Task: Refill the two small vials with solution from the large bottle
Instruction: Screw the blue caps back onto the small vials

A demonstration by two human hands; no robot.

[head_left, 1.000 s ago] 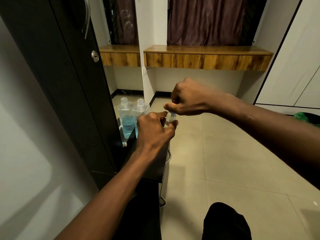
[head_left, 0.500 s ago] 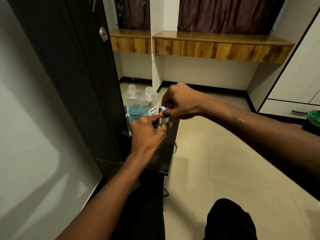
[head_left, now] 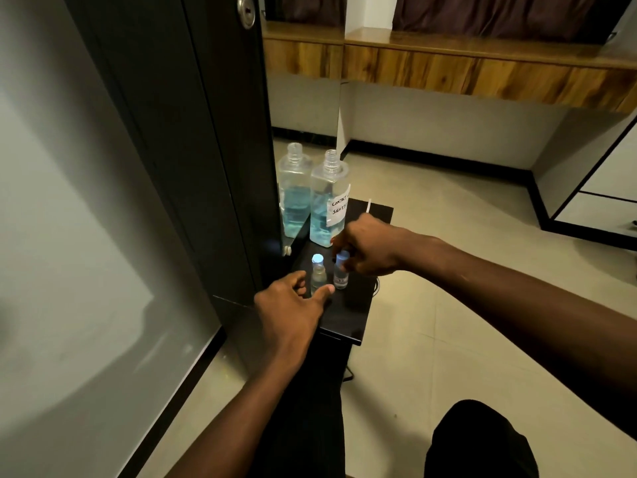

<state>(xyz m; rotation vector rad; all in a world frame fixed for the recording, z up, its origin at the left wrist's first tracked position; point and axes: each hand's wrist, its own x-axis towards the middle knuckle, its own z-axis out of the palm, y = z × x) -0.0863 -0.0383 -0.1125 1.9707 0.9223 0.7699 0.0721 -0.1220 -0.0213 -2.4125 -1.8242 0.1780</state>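
— Done?
— Nearly, I judge: left vial (head_left: 319,276) and right vial (head_left: 341,278) stand capped on the table (head_left: 351,315), bottle (head_left: 327,208) behind uncapped
— Hands?
— Right hand (head_left: 368,250) pinches right vial's top; left hand (head_left: 293,305) loose beside the other

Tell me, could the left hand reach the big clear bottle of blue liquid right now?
Probably, but not straight: the small clear left vial and right vial stand between the left hand and the large clear labelled bottle, whose base the right hand crowds.
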